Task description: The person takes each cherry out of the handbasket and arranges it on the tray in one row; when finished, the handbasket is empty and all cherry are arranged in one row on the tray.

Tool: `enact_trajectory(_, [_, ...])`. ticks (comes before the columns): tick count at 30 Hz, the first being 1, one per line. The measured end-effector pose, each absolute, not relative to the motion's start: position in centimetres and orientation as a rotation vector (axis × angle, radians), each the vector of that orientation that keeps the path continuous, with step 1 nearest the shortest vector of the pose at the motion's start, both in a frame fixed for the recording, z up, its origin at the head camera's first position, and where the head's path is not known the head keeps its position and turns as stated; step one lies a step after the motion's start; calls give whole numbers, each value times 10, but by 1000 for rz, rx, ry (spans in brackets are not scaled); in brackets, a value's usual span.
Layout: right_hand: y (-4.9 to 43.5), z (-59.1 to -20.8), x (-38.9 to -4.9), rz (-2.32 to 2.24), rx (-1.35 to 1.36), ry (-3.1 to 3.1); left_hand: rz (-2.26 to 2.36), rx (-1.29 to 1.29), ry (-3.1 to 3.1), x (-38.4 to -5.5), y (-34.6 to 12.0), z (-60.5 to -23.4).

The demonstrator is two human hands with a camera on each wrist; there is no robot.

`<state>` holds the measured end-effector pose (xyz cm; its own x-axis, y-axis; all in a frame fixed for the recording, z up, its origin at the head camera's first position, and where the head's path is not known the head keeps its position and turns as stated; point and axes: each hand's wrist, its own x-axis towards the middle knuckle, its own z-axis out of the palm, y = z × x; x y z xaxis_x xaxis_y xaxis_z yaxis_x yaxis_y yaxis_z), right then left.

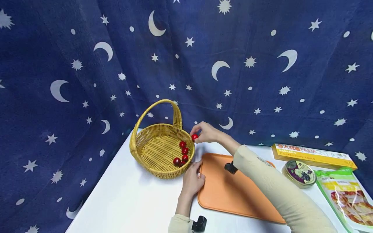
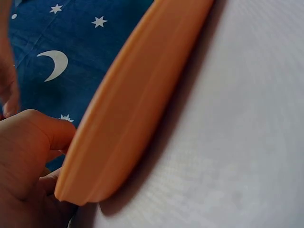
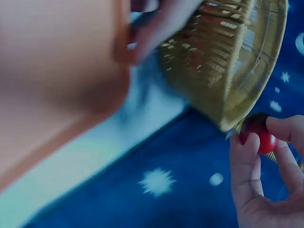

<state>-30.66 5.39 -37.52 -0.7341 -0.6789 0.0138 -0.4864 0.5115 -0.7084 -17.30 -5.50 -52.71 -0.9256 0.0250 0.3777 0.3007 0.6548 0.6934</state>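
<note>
My right hand (image 1: 206, 132) pinches a round red cherry (image 1: 194, 138) between thumb and fingertips, beside the rim of the basket. In the right wrist view the cherry (image 3: 259, 134) shows red with a dark top. A yellow woven basket (image 1: 163, 174) with one arched handle stands on the table, and several dark red cherries (image 1: 185, 150) lie along its right inner side. Between basket and tray, my left hand (image 1: 193, 181) grips the left edge of the orange tray (image 1: 221, 194). The left wrist view shows the fingers (image 2: 59, 133) at that raised edge; some are hidden behind it.
To the right of the tray are a yellow pasta box (image 1: 314, 157), a round tin (image 1: 300, 173) and a green-edged food bag (image 1: 346, 197). A blue curtain (image 1: 186, 64) with moons and stars hangs behind the white table (image 1: 131, 200). My right forearm crosses over the tray.
</note>
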Motion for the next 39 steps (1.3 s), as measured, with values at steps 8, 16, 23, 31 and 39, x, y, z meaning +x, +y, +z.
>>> enact_trajectory(8, [106,-408,-296,-1215,-955,2444,-1182,-243,-2529,-172,-59,-530])
enact_trajectory(16, [131,-440,-286,-1119,-870,2543,-1194,-232,-2557,-173,-59,-530])
enact_trajectory(23, [135,-455,-271,-1144,-742,2561,-1208,-214,-2577,-173,-57,-527])
enact_trajectory(31, [137,-467,-261,-1059,-769,2527,-1202,-217,-2569,-173,-57,-526])
enact_trajectory(39, [136,-465,-260,-976,-801,2497,-1202,-222,-2584,-173,-55,-524])
